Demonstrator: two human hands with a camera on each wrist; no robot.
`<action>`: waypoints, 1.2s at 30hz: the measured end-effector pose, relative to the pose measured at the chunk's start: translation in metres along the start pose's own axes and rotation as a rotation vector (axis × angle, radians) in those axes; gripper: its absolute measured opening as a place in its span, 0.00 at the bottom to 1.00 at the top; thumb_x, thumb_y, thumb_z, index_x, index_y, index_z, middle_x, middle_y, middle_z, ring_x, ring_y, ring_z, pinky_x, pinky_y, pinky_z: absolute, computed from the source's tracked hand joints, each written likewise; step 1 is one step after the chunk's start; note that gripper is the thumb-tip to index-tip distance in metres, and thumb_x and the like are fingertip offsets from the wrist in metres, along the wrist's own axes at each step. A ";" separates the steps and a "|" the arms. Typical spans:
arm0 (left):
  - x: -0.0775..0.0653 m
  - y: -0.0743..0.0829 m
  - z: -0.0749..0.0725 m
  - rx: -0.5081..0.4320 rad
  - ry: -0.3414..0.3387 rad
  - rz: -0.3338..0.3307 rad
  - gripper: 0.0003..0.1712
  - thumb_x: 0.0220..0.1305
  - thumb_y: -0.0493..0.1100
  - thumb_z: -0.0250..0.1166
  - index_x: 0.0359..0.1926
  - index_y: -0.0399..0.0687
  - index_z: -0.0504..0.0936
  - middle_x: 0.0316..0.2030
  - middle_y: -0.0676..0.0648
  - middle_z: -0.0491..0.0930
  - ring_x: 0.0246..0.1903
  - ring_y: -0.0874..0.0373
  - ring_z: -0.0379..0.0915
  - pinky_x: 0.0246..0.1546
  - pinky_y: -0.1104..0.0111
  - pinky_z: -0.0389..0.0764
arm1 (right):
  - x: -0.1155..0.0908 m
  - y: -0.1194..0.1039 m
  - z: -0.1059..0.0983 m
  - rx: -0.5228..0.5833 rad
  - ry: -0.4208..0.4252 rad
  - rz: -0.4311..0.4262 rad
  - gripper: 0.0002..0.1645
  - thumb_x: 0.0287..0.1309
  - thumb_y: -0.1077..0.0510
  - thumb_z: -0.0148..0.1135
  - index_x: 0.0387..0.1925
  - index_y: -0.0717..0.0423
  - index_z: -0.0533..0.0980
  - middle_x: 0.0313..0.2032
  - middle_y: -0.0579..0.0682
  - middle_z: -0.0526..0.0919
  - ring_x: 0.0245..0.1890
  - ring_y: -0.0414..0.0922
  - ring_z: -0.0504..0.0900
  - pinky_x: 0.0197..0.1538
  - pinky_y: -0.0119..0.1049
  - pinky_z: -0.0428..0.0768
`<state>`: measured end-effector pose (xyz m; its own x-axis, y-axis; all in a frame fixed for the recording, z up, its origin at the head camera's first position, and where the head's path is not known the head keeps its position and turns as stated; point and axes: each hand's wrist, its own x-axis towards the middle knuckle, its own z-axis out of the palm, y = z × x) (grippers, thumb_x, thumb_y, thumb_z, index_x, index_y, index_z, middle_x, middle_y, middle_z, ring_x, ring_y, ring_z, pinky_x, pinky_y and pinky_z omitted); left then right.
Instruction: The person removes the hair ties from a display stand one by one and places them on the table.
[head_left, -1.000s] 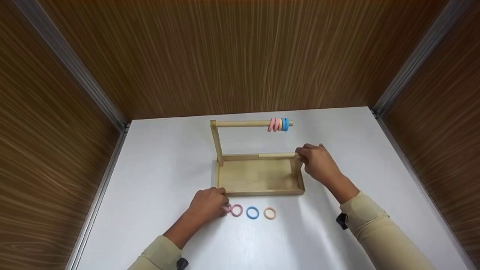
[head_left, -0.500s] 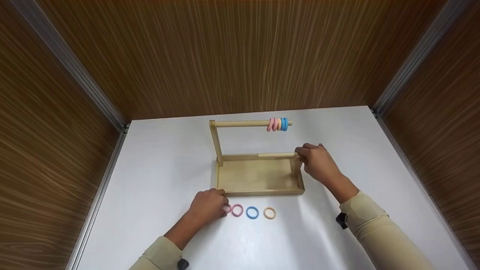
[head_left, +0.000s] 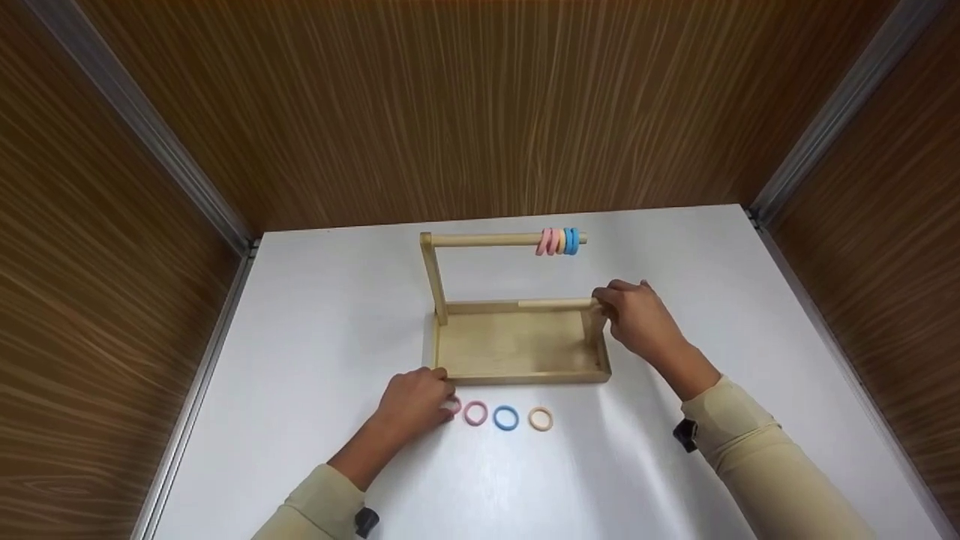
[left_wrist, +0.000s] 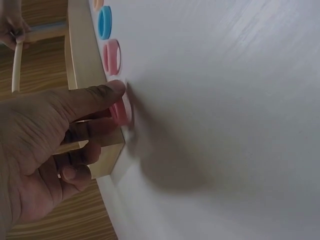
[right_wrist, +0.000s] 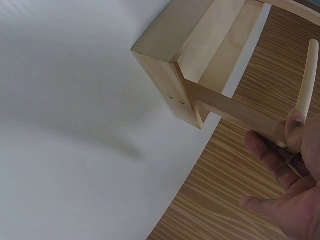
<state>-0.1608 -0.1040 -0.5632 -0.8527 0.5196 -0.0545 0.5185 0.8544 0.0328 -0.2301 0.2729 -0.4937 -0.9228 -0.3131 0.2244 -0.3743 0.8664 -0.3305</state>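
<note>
My left hand (head_left: 415, 400) pinches a pink ring (left_wrist: 120, 112) between thumb and index finger, at the near left corner of the wooden tray stand (head_left: 517, 379). The ring stands on edge at the white tabletop and is partly hidden by the fingers. At the stand's right side, my right hand (head_left: 641, 322) grips the top of a wooden post (right_wrist: 240, 112), where a short dowel (head_left: 555, 304) points left. Another pink ring (left_wrist: 114, 57), a blue ring (left_wrist: 104, 22) and a peach ring (head_left: 540, 429) lie in a row before the tray.
A tall post (head_left: 433, 281) at the tray's left end carries a long rod (head_left: 484, 240) reaching right. Several pink, peach and blue rings (head_left: 553, 241) hang near its free end. Wood-grain panels (head_left: 495, 112) enclose the white table (head_left: 315, 315) at the back and sides.
The head view has tilted slightly, so everything on the table appears a little higher. Both hands keep their holds, with hardly any movement.
</note>
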 end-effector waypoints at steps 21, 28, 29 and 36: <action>-0.001 0.000 -0.005 -0.117 -0.051 -0.043 0.21 0.64 0.59 0.83 0.47 0.50 0.93 0.39 0.50 0.88 0.35 0.55 0.82 0.36 0.61 0.86 | 0.001 0.000 0.000 -0.010 0.027 -0.035 0.10 0.70 0.75 0.63 0.41 0.61 0.86 0.34 0.58 0.88 0.37 0.58 0.90 0.65 0.84 0.74; 0.002 -0.009 -0.020 -0.297 0.021 -0.092 0.20 0.73 0.59 0.75 0.48 0.47 0.94 0.38 0.50 0.88 0.34 0.57 0.82 0.36 0.61 0.86 | 0.000 0.000 0.000 -0.009 0.016 -0.027 0.10 0.71 0.75 0.63 0.44 0.63 0.87 0.37 0.59 0.90 0.39 0.59 0.91 0.65 0.85 0.73; 0.003 -0.011 -0.023 -0.327 0.040 -0.105 0.20 0.74 0.59 0.74 0.48 0.48 0.93 0.37 0.51 0.88 0.34 0.58 0.81 0.36 0.62 0.85 | 0.000 0.000 0.000 -0.008 0.016 -0.026 0.10 0.72 0.75 0.63 0.44 0.63 0.87 0.37 0.59 0.90 0.39 0.59 0.91 0.65 0.85 0.73; 0.013 -0.028 -0.046 -0.454 0.252 -0.190 0.20 0.77 0.60 0.71 0.50 0.49 0.93 0.40 0.50 0.89 0.36 0.57 0.82 0.37 0.61 0.85 | 0.001 0.001 0.000 -0.014 0.027 -0.038 0.10 0.71 0.75 0.63 0.44 0.63 0.87 0.37 0.59 0.90 0.40 0.59 0.91 0.64 0.84 0.74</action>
<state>-0.1894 -0.1216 -0.5189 -0.9465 0.2922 0.1368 0.3215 0.8186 0.4760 -0.2310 0.2734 -0.4944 -0.9053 -0.3352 0.2610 -0.4072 0.8597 -0.3083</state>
